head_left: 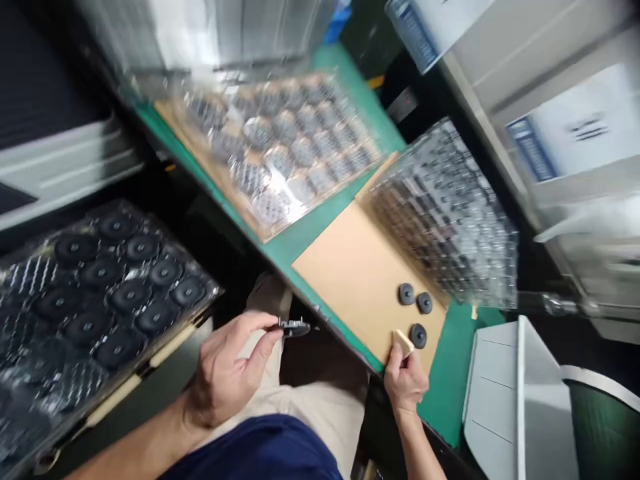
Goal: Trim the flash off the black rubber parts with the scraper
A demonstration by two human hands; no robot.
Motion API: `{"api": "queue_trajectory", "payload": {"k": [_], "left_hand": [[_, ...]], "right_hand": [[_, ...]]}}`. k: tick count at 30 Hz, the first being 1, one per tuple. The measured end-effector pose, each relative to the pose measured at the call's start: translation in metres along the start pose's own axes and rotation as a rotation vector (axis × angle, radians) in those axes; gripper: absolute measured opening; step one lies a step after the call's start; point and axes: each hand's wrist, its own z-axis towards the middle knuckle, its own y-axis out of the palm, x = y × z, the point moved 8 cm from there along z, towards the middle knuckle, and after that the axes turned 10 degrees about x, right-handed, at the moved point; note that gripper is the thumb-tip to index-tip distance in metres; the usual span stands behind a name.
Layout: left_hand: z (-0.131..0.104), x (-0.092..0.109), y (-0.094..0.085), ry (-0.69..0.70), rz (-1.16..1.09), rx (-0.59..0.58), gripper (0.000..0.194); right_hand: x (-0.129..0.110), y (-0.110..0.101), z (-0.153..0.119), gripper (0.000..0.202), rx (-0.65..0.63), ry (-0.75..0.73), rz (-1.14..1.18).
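My left hand [235, 363] pinches a small round black part [295, 327] by its edge, with metal pins standing up from it, held over my lap. Between the thumb and fingers of my right hand [406, 380] is a small cream-coloured block [403, 342], perhaps a sponge or pad. It is at the front edge of a cardboard sheet [345, 267]. Right beside that block lies a black disc [418, 336] with a centre knob. Two more black discs [406, 294] sit a little farther back on the cardboard.
A clear tray of round parts [300, 147] lies on the green table [280, 250]. Stacked clear trays [450, 220] stand at the cardboard's far side. To my left is another tray of black discs [117, 293]. A grey bin [500, 393] stands at the right.
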Motion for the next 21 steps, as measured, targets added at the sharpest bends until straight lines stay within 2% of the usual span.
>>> {"api": "queue_trajectory", "payload": {"k": [4, 7, 9, 11, 13, 15, 18, 21], "left_hand": [[0.035, 0.032, 0.039, 0.175, -0.136, -0.046, 0.015], [0.063, 0.043, 0.075, 0.268, -0.186, -0.086, 0.015], [0.081, 0.038, 0.104, 0.258, -0.180, -0.112, 0.015], [0.093, 0.024, 0.138, 0.187, -0.152, -0.163, 0.019], [0.095, 0.006, 0.173, 0.093, -0.091, -0.261, 0.024], [0.089, -0.010, 0.201, 0.057, 0.028, -0.346, 0.027], [0.077, -0.018, 0.217, 0.146, 0.172, -0.369, 0.031], [0.072, -0.018, 0.219, 0.179, 0.250, -0.368, 0.033]], "right_hand": [[-0.019, -0.003, 0.007, 0.055, 0.031, -0.029, 0.091], [-0.028, -0.006, 0.014, 0.051, 0.073, -0.046, 0.136], [-0.031, -0.009, 0.017, 0.049, 0.101, -0.046, 0.150], [-0.032, -0.009, 0.020, 0.048, 0.118, -0.039, 0.155], [-0.031, -0.009, 0.021, 0.047, 0.127, -0.027, 0.164], [-0.029, -0.009, 0.022, 0.046, 0.133, -0.012, 0.182], [-0.027, -0.009, 0.023, 0.042, 0.136, 0.002, 0.218], [-0.024, -0.009, 0.023, 0.038, 0.119, 0.002, 0.266]]}}
